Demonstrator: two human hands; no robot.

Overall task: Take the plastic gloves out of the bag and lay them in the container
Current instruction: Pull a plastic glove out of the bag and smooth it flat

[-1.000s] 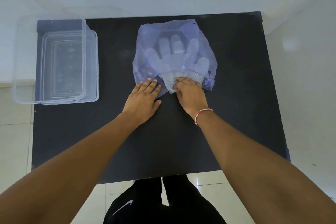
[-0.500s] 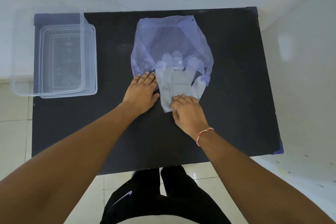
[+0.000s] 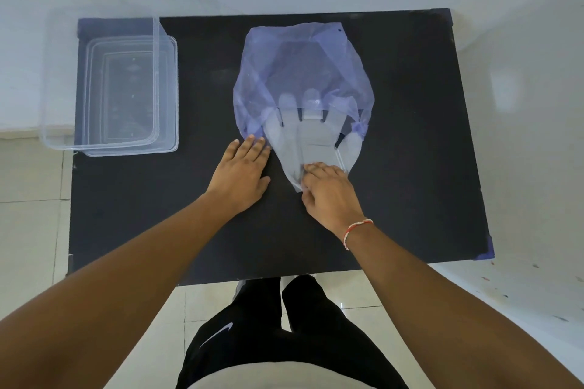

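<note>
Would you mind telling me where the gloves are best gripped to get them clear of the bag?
Probably at the cuff end of the gloves, coming from the near side. It lies outside the bag, while the fingertips are under the film. The right hand is there already; the left hand lies flat beside the bag's mouth.

Thin, translucent violet plastic bag [image 3: 303,73], creased and faintly glossy; cloudy plastic gloves [image 3: 311,142], smooth; clear, glossy rigid plastic container [image 3: 104,85], far left; matt black table [image 3: 410,151].
</note>
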